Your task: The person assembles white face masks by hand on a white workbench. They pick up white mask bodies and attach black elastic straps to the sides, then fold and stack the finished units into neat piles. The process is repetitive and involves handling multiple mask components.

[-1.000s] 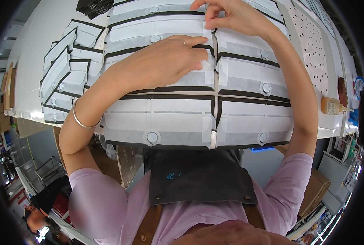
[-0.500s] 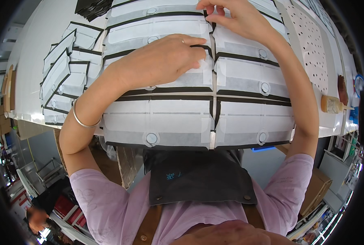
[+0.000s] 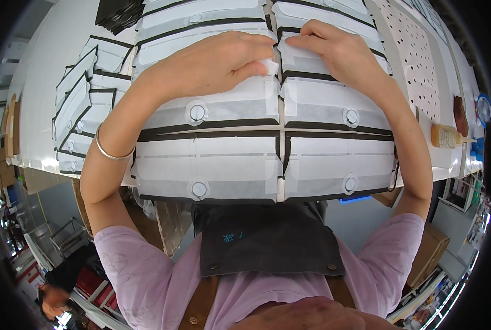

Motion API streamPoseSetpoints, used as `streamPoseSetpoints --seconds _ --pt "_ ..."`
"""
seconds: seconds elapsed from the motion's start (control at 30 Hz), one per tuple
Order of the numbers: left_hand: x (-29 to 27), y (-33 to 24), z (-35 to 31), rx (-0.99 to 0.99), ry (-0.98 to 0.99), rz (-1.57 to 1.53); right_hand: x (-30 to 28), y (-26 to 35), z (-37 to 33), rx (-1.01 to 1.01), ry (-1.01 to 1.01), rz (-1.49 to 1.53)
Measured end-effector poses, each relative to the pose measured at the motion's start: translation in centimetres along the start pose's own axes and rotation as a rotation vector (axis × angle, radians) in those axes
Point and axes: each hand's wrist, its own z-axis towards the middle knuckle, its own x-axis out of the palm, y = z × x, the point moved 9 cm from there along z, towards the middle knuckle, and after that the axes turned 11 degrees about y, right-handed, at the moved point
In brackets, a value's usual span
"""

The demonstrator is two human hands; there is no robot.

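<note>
White fabric-like pieces with black edges lie in two columns on the table in front of me. My left hand point(image 3: 223, 63) is over the left column near the seam, its thumb and fingers closed on a small white scrap point(image 3: 270, 67), perhaps backing paper or tape. Across the seam, my right hand point(image 3: 344, 52) touches the left end of a white piece point(image 3: 307, 61) in the right column, thumb and fingers apart. Nearest me lie a left piece point(image 3: 229, 165) and a right piece point(image 3: 322, 159), each with a round button-like disc and a translucent strip at its inner end.
A loose pile of similar pieces point(image 3: 86, 104) is at the left, with a black stack point(image 3: 119, 15) beyond it. At the right are a perforated white board point(image 3: 410, 60) and a yellowish glue-like bottle point(image 3: 446, 136). The table's near edge runs close to my body.
My right hand has come nearer and slightly right, down onto the right-column piece. My left hand has shifted a little away and left; the white scrap shows more. The whole view has shifted slightly.
</note>
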Motion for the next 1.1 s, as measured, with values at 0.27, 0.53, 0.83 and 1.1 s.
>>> streamPoseSetpoints --seconds 0.27,0.53,0.83,1.1 --pt "0.4 -0.4 0.6 0.027 -0.005 0.010 0.4 1.4 0.1 -0.032 -0.036 -0.073" --pt "0.5 0.0 -1.2 0.005 -0.075 0.068 -0.4 2.3 -0.5 -0.064 0.073 -0.104" --pt "1.7 -0.9 -1.5 0.044 0.014 0.021 -0.1 3.5 -1.5 -0.080 0.089 -0.102" --pt "-3.3 0.3 -2.7 -0.034 -0.245 -0.546 -2.7 0.3 -0.7 0.129 -0.045 0.631"
